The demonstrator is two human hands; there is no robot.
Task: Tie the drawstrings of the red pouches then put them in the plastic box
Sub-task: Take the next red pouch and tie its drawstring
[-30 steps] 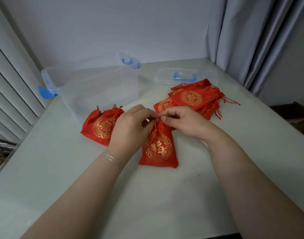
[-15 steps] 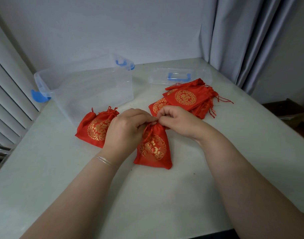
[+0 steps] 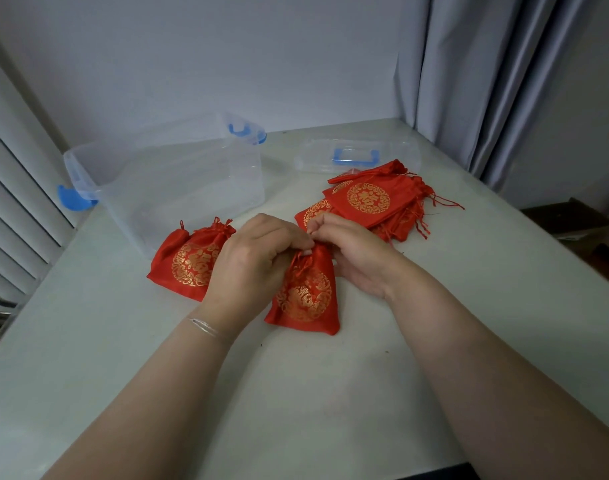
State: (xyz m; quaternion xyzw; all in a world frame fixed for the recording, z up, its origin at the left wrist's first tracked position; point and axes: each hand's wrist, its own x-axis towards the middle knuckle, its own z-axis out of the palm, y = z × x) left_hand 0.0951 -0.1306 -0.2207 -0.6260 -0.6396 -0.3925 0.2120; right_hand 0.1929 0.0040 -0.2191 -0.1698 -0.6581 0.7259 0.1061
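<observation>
1. The red pouch (image 3: 305, 292) being worked lies flat on the table (image 3: 296, 393), long axis running almost straight away from the person, gathered neck at the far end and flat bottom nearest.
2. The left hand (image 3: 251, 261) and right hand (image 3: 351, 251) meet at that neck, fingers curled and pinching the drawstrings (image 3: 298, 268); the exact hold is hidden by the fingers.
3. A second red pouch (image 3: 185, 265) with a cinched neck sits just left of the left hand, in front of the plastic box (image 3: 178, 181), which stands open.
4. A stack of flat pouches (image 3: 375, 202) lies beyond the right hand, cords trailing right; the box lid (image 3: 356, 157) rests behind it.
5. The table is pale, smooth and matt, set against a plain wall, with a grey curtain (image 3: 486, 81) at right.
6. The pouches are shiny red fabric with gold round emblems; the box is clear plastic with blue latches.
</observation>
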